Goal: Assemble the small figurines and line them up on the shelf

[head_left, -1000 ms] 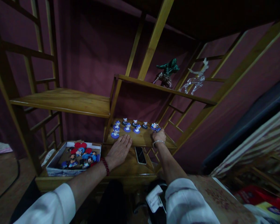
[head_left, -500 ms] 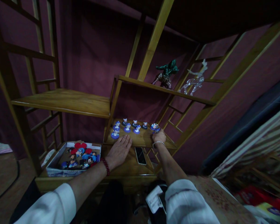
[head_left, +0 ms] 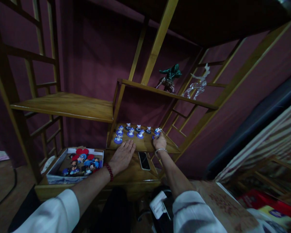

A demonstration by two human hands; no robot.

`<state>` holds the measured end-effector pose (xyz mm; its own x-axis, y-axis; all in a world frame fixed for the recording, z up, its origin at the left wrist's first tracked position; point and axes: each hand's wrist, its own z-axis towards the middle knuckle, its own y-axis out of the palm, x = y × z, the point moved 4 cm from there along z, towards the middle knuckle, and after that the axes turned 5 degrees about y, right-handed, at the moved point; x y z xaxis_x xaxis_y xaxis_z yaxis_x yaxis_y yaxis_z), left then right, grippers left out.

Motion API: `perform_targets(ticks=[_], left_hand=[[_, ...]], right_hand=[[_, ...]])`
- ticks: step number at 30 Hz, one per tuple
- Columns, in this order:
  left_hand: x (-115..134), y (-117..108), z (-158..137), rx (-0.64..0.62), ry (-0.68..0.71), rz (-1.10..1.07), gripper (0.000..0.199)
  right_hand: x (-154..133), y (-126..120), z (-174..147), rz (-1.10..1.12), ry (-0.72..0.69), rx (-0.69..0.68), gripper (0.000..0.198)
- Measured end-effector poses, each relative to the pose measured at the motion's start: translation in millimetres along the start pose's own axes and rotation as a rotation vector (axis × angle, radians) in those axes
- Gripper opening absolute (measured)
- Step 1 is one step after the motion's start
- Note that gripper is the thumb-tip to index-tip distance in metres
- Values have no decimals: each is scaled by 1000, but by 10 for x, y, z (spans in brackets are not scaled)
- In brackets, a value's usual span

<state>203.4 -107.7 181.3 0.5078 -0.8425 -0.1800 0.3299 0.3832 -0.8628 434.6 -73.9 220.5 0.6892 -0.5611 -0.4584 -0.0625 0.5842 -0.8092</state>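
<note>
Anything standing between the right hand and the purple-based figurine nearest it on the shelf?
Nothing visible: the right hand has its fingers on the purple-based figurine. Another figurine stands just behind, and the phone lies in front of the shelf, out of the way.

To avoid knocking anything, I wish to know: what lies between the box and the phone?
In the head view, the left hand, with its red bracelet, lies between the box and the phone.
</note>
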Motion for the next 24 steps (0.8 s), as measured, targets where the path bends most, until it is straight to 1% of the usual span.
perform_targets(ticks=[10, 18, 24], left_hand=[[-1, -16, 4, -17, 3, -4, 55], [2, -47, 6, -16, 0, -16, 53], [3, -46, 6, -28, 3, -18, 55]], right_hand=[[-160, 85, -93, 40, -113, -30, 41], [-151, 125, -92, 29, -115, -23, 43], [-163, 97, -114, 16, -117, -55, 43]])
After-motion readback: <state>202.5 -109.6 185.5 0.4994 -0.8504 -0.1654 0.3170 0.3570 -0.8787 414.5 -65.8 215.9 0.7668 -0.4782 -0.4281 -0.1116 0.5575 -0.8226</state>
